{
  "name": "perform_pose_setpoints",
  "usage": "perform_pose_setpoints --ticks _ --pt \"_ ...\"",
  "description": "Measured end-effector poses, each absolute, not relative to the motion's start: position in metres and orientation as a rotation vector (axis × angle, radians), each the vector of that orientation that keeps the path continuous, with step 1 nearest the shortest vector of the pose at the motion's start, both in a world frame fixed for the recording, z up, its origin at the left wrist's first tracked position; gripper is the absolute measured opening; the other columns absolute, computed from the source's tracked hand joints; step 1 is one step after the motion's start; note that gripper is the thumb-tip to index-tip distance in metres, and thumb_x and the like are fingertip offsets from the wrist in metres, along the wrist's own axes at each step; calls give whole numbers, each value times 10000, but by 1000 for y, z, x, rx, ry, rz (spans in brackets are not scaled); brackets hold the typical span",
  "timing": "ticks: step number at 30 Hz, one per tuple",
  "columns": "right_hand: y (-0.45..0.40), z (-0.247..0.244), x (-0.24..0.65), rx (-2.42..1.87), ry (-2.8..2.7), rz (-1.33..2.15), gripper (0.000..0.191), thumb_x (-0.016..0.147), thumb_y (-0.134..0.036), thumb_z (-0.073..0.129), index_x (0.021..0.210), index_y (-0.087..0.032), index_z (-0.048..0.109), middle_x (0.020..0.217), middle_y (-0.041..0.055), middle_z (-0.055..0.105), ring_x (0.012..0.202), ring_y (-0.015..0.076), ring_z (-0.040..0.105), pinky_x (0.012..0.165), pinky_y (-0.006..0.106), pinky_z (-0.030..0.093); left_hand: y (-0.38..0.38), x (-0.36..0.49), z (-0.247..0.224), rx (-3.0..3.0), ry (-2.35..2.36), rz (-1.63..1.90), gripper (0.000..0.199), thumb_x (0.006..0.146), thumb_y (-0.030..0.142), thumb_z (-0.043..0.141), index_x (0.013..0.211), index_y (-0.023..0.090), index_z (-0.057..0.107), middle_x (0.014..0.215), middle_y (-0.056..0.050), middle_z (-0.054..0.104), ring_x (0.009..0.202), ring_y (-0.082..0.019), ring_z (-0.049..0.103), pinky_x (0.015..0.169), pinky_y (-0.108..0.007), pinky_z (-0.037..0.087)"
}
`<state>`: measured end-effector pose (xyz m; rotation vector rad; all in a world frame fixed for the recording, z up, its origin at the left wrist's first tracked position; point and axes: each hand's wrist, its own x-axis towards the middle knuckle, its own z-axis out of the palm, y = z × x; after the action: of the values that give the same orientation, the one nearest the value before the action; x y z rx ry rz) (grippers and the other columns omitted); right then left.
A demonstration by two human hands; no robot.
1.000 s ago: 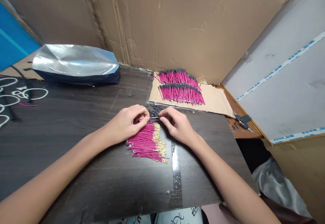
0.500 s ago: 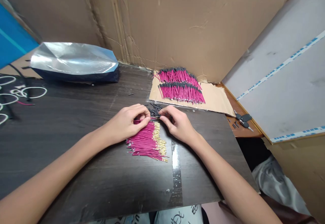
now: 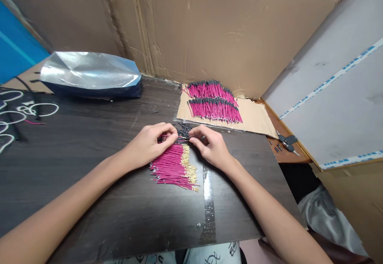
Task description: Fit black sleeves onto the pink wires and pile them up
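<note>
My left hand [image 3: 155, 142] pinches a thin pink wire [image 3: 180, 137] whose metal end points right. Facing it, my right hand [image 3: 211, 146] is closed at the fingertips on a short black sleeve [image 3: 187, 138], right at the wire's end; whether the sleeve is over the tip is too small to tell. Below my fingers lies a pile of pink wires [image 3: 169, 164], their gold terminals [image 3: 189, 166] towards the right. Loose black sleeves [image 3: 184, 129] are heaped just behind, between both hands.
On a cardboard sheet [image 3: 257, 116] at the back lie two rows of pink wires with black ends [image 3: 214, 110]. A silver bag [image 3: 89, 72] stands back left, near white cord loops [image 3: 44, 109]. Snips [image 3: 287, 142] lie on a brown ledge [image 3: 290, 157] at right.
My right fingertips now hold a black sleeve against the wire's metal end. Both hands stay in nearly the same place; the view has shifted slightly.
</note>
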<state>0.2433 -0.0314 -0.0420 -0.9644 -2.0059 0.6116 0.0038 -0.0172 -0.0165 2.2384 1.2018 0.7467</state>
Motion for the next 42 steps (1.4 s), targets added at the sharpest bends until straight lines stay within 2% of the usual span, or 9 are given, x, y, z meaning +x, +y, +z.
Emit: perform_pose_setpoints --ticks 5,9,15,24,31,35,42 --pt "-32 -42 242 -948 -1954 637 61 1011 -243 619 1061 -219 643 1002 14 732 824 129 670 731 287 532 -20 7 -16 2205 1197 690 333 1027 467 506 944 189 669 796 12 679 693 -140 576 666 -275 402" --pt "-33 -42 241 -941 -1961 632 78 996 -236 631 1070 -218 645 1027 16 734 835 130 673 724 281 535 -21 9 -18 2229 1154 687 294 1021 443 531 963 189 668 765 19 665 692 -140 582 695 -279 411" --pt "-34 -42 241 -964 -1957 689 91 998 -239 613 1086 -229 636 1037 22 738 826 136 690 716 291 550 -20 9 -19 2288 1118 716 272 1007 432 558 975 197 691 821 2 678 752 -154 610 746 -292 429" --pt "-36 -40 240 -946 -1984 667 76 1010 -261 615 1069 -220 642 1012 20 746 832 136 691 729 290 543 -22 10 -20 2334 1093 723 263 1005 411 550 936 196 685 815 -8 659 750 -155 598 745 -292 438" --pt "-38 -37 239 -929 -1974 686 176 988 -215 582 1156 -219 633 1076 16 746 797 114 680 653 250 535 -21 9 -20 2309 1125 734 247 1002 400 560 942 192 680 832 -7 653 750 -152 589 735 -292 436" --pt "-38 -37 240 -943 -1945 740 186 1013 -207 512 1171 -215 611 1105 33 746 839 126 706 708 272 561 -22 9 -19 2297 1123 738 242 1004 390 551 948 196 685 848 -6 664 748 -149 586 737 -291 440" --pt "-36 -38 240 -946 -1979 666 133 1018 -244 553 1120 -214 633 1068 37 739 845 139 693 727 296 555 -24 11 -18 2348 1067 761 221 1004 352 549 915 191 671 824 -6 641 762 -155 569 766 -299 443"
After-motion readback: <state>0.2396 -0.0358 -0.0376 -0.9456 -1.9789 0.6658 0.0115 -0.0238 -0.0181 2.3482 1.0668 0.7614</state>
